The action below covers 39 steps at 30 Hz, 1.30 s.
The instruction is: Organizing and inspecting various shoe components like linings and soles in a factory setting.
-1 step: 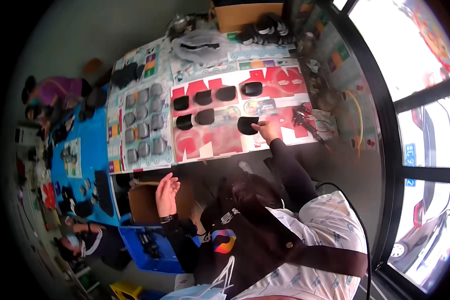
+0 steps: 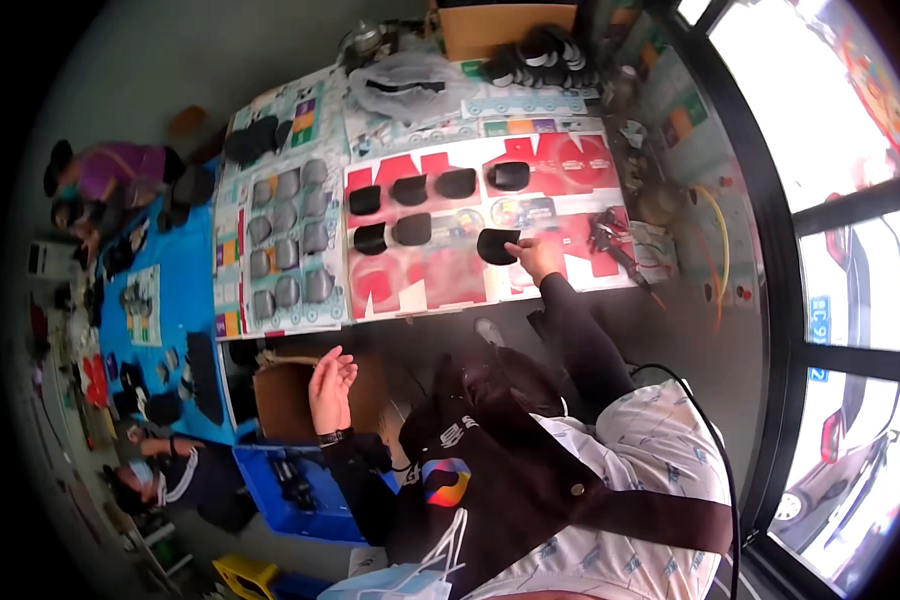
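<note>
Cardboard (image 2: 445,291): four pieces (image 2: 457,183) in the back row, two in the front row, with a further piece (image 2: 492,246) to their right at the right hand (image 2: 535,257); spray gun (image 2: 610,236) at the right edge. Left of the cardboard: pads (image 2: 286,216), four rows of three. Behind: bag (image 2: 395,98), carton (image 2: 508,33) farther back and right; before the near edge, left hand (image 2: 332,388), crate (image 2: 267,512) nearer and left.

The curved pieces (image 2: 497,246) are black, their card (image 2: 445,288) patched in red and white. The rounded pieces (image 2: 286,215) in rows are grey. One surface (image 2: 183,265) is bright blue, as is the bin (image 2: 255,488). The sleeve (image 2: 568,315) is black; the shirt (image 2: 655,430) is white with small blue markings; the hose (image 2: 726,238) is yellow; the box (image 2: 510,34) is tan.
</note>
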Available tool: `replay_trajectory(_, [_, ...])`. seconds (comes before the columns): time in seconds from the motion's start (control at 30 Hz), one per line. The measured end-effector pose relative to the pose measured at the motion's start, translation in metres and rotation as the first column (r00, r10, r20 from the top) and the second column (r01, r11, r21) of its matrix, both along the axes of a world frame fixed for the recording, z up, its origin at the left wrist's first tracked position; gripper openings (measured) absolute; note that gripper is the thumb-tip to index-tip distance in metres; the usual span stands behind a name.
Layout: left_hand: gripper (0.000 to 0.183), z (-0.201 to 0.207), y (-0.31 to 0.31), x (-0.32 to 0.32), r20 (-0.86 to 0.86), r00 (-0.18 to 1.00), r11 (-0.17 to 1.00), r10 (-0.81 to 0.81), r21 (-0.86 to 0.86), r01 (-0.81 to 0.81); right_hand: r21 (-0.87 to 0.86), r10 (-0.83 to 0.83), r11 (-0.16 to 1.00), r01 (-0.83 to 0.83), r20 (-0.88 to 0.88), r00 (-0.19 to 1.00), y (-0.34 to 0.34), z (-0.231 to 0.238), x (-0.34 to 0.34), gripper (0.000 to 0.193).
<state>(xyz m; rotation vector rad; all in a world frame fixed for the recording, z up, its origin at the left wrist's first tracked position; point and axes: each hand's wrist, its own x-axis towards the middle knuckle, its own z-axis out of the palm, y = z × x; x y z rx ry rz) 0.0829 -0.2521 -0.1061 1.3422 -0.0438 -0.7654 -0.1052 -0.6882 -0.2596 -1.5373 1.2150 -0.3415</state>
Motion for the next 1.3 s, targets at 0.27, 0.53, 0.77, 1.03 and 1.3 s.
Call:
replay_trajectory(0.27, [0.033, -0.004, 0.057, -0.015, -0.039, 0.972, 0.971, 0.233, 0.063, -0.230, -0.045, 0.151, 0.987, -0.154, -0.063, 0.986, -0.020, -0.038, 0.099, 0.031])
replay_trajectory(0.53, [0.033, -0.014, 0.101, -0.037, -0.102, 0.900, 0.900, 0.423, 0.162, -0.405, -0.549, 0.354, 0.693, -0.467, -0.305, 0.884, -0.085, -0.213, 0.120, 0.063])
replay_trajectory(0.77, [0.034, -0.075, 0.262, -0.079, -0.175, 0.666, 0.681, 0.725, 0.325, -0.656, -0.585, 0.203, 0.544, -0.602, -0.604, 0.771, -0.064, -0.156, 0.099, 0.053])
replay_trajectory(1.03, [0.025, -0.261, 0.479, -0.092, -0.262, 0.189, 0.306, 0.946, 0.534, -0.788, -0.082, 0.296, 0.947, -0.309, -0.145, 0.944, 0.082, -0.009, 0.108, 0.026])
replay_trajectory(1.3, [0.026, -0.408, 0.512, 0.007, -0.274, 0.377, 0.466, 0.885, 0.561, -0.685, -0.345, 0.529, 0.738, -0.580, -0.237, 0.815, 0.197, 0.105, 0.110, 0.024])
